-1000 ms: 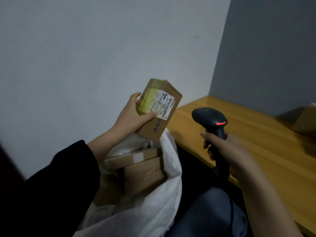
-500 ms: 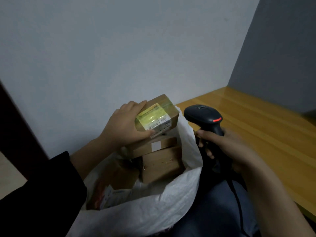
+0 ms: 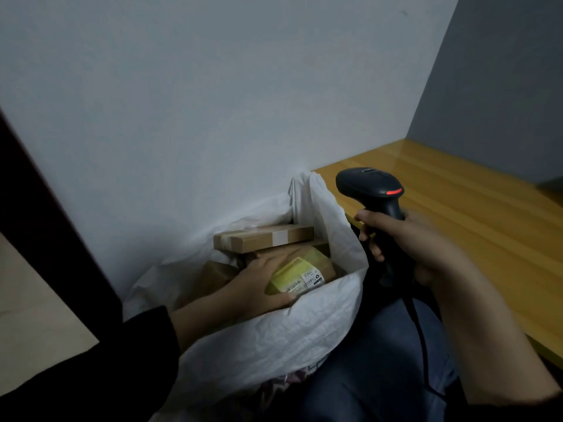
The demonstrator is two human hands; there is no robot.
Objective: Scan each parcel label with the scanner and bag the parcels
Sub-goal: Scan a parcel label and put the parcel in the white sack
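Small brown cardboard parcel with yellow-green tape (image 3: pixel 304 271) gripped by left hand (image 3: pixel 259 284) inside white plastic bag (image 3: pixel 274 336); label turned up, long axis laid from left hand toward right hand (image 3: pixel 420 248). Black handheld scanner (image 3: pixel 370 185) clasped upright in right hand, nose aimed leftward over bag.

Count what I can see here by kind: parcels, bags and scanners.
Parcels: 3 showing, the labelled parcel in the left hand, the flat taped parcel, the brown parcel at left; others may be hidden.
White bag: 1
Scanner: 1, in the right hand
Total: 5
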